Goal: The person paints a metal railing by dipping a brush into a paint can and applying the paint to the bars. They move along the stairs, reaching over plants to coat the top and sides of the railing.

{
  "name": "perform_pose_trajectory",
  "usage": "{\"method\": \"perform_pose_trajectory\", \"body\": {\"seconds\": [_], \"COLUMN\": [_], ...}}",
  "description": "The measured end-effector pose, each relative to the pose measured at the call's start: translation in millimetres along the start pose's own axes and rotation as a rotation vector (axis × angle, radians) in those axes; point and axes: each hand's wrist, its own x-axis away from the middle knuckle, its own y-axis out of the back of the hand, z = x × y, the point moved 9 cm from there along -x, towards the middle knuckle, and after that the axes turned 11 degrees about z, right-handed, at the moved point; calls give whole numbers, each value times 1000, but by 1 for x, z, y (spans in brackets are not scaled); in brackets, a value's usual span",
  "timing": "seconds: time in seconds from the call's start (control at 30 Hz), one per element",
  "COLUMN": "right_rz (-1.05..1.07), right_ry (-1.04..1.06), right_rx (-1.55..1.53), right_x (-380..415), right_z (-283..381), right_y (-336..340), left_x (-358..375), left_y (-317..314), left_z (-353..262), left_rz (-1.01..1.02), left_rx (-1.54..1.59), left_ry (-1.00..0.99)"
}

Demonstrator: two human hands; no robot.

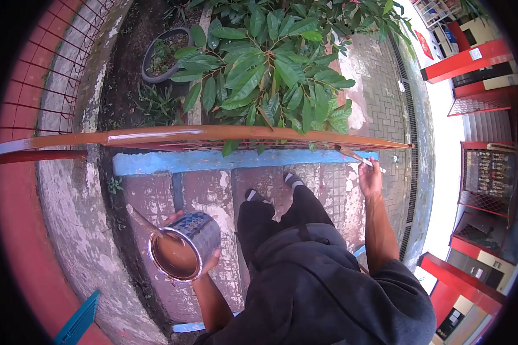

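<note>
My left hand is wrapped round a paint can, with the palm and fingers showing on either side of it. The can is tilted, its open mouth towards me, and brown paint lies inside. A wooden stick leans out over its rim. Out to the right, my right hand grips the handle of a paintbrush between thumb and fingers. The brush's dark bristles are close to the brown metal rail, near its right end.
Leafy branches hang over the rail's far side. A round planter stands in the soil bed beyond. Below the rail runs a blue-painted ledge. A red wire fence is at the left, with a drain grate at the right.
</note>
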Motion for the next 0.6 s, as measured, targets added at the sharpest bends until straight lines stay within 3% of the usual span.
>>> {"method": "perform_pose_trajectory", "body": {"seconds": [0.1,0.27,0.43,0.47,0.6], "right_rz": [2,137,274,304,323], "right_ry": [24,13,-27,-42,-122], "right_rx": [70,257,343,388,413], "right_x": [-43,-135,-191,-197,-214], "right_z": [0,-11,-11,-13,-26], "right_y": [-2,-25,-24,-24,-19], "left_x": [5,20,18,21,13], "left_y": [-34,-92,-134,-141,-171], "left_z": [32,76,53,56,32], "left_rz": [-18,-138,-247,-231,-262], "left_rx": [-88,-142,-200,-159,-233], "left_ry": [-69,9,44,131,65]}}
